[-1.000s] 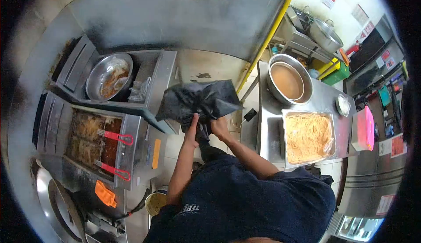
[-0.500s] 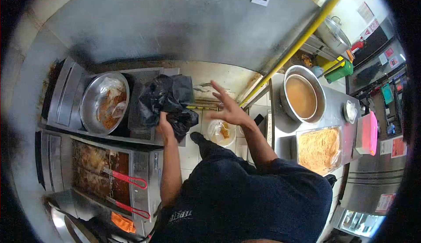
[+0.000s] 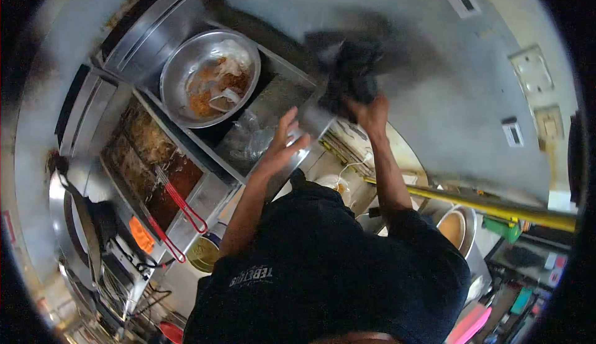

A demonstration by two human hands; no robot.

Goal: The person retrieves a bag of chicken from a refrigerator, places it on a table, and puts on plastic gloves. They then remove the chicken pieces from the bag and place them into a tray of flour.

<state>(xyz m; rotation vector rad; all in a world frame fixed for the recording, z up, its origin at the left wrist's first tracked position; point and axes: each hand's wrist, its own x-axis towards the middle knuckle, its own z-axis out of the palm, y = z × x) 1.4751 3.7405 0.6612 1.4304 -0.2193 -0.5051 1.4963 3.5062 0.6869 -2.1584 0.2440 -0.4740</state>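
A black plastic bag [image 3: 354, 65], blurred by motion, hangs in front of the grey wall. My right hand [image 3: 371, 116] grips its lower end. My left hand [image 3: 280, 147] is apart from the bag, with its fingers spread and nothing in them. Beneath and beside that hand lies a crumpled clear plastic bag [image 3: 245, 138] on the metal counter [image 3: 279, 99]. Left of it, a large steel bowl [image 3: 177, 105] holds orange-brown crumbs, a pale floury patch and what looks like a clear scoop [image 3: 225, 98].
A fryer [image 3: 146, 139] with dark oil stands at the left, red-handled baskets [image 3: 184, 207] across its edge. A yellow pipe [image 3: 496, 206] runs along the wall at right. Behind my right arm is a pot of tan liquid [image 3: 452, 227]. A bucket [image 3: 203, 254] sits below the fryer.
The black bag has gone from my left hand to my right and moved up off the counter. My left hand has opened, and the clear bag now shows. The view has turned left.
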